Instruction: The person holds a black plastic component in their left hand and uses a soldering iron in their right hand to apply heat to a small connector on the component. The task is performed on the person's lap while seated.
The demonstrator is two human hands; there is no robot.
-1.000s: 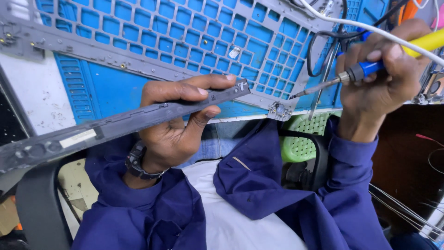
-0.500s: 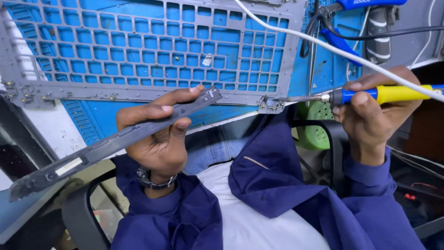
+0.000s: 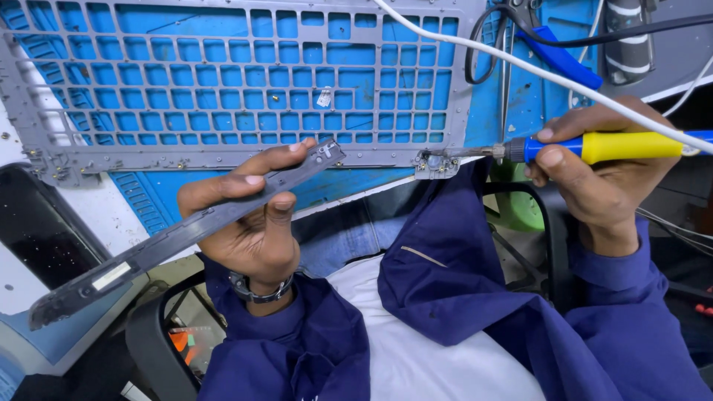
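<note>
Right hand (image 3: 594, 182) is curled shut around a yellow-and-blue screwdriver (image 3: 594, 147), thumb and forefinger pinching the blue collar near the shaft, the wrist bent so the tool lies almost level. Its metal tip meets a small tab (image 3: 437, 163) at the lower edge of a grey metal grid frame (image 3: 223, 82), which lies flat on a blue mat (image 3: 356, 52). Left hand (image 3: 252, 223) is raised palm-up with the fingers wrapped over a long dark grey strip (image 3: 186, 230); the thumb presses on its upper face. That strip slants from its lower end at the left up to its top end just below the frame's edge. A watch (image 3: 256, 289) sits on the left wrist, and both forearms wear dark blue sleeves (image 3: 460, 297). A white cable (image 3: 520, 67) crosses above the screwdriver, and black-handled scissors (image 3: 505, 44) lie on the mat beyond it.
</note>
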